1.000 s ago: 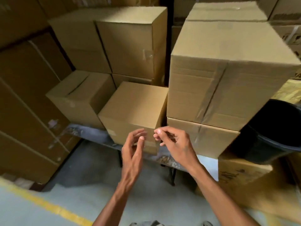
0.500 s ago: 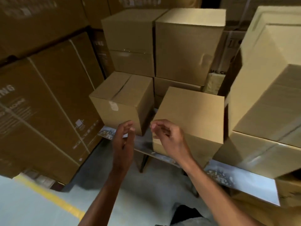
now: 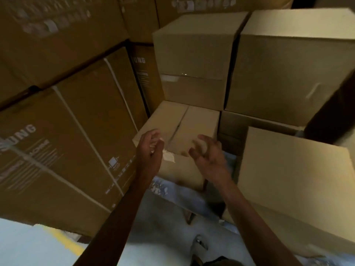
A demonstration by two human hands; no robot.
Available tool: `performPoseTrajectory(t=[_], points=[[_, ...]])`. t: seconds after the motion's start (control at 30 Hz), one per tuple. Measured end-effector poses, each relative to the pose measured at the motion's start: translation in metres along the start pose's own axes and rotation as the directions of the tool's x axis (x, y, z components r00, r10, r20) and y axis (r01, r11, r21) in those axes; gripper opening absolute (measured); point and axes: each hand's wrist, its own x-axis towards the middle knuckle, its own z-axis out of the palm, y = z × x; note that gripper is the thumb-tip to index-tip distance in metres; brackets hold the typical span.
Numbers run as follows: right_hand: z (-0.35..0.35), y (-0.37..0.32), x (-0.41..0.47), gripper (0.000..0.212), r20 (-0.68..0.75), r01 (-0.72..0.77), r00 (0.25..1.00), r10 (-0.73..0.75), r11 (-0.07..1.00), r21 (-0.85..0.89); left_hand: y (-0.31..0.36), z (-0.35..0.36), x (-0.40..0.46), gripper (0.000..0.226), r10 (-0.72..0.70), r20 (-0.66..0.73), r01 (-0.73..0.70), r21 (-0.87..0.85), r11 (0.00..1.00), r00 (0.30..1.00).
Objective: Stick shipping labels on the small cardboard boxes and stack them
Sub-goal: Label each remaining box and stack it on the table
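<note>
Big printed cartons (image 3: 63, 143): dark brown, stacked along my left, crossed by pale straps, with white lettering and a small white printed patch low on the side of the one nearest me.

My left hand (image 3: 150, 148): raised in front of the small box, palm turned inward, fingers loosely curved and apart, gripping nothing. Whether it touches the cardboard I cannot tell.

Small box (image 3: 184, 143): plain light-brown cardboard, sitting on the pale bench between the printed cartons and the box at my right. Its top flaps are shut, with a dark seam running down the middle of the top. A pale, shiny patch (image 3: 169, 157) sits on its front face just under the top edge, beside my left hand; too blurred to say whether it is tape or a label.

My right hand (image 3: 206, 152): blurred, held over the near right corner of the small box, fingers spread and bent like a claw, nothing in it that I can see.

Bench (image 3: 184, 198): pale, scuffed surface under the small box, with a dark leg below.

Stacked boxes behind (image 3: 194, 60): larger plain cartons, two side by side, standing on others, just beyond the small box.

Box at right (image 3: 294, 181): plain, light brown, closer to me than the small box and standing apart from it.
</note>
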Motion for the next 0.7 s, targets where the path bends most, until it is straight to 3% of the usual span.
performPoseTrajectory(t=[0.23, 0.4, 0.5, 0.7], points=[[0.019, -0.009, 0.046, 0.070, -0.057, -0.084, 0.996, 0.072, 0.964, -0.252, -0.026, -0.005, 0.097, 0.034, 0.004, 0.183, -0.052, 0.254, 0.966, 0.983], [0.025, -0.011, 0.062, 0.073, -0.065, -0.147, 0.989, 0.135, 0.957, -0.252, -0.047, -0.002, 0.135, 0.055, -0.183, 0.303, -0.013, 0.547, 0.837, 0.935], [0.027, -0.013, 0.064, 0.072, -0.072, -0.151, 0.988, 0.138, 0.963, -0.223, -0.047, 0.006, 0.136, 0.064, -0.255, 0.379, -0.003, 0.563, 0.826, 0.890], [0.033, -0.018, 0.034, 0.078, -0.147, -0.149, 0.981, 0.127, 0.977, -0.152, -0.033, -0.009, 0.109, 0.066, -0.232, 0.310, 0.028, 0.544, 0.839, 0.922]])
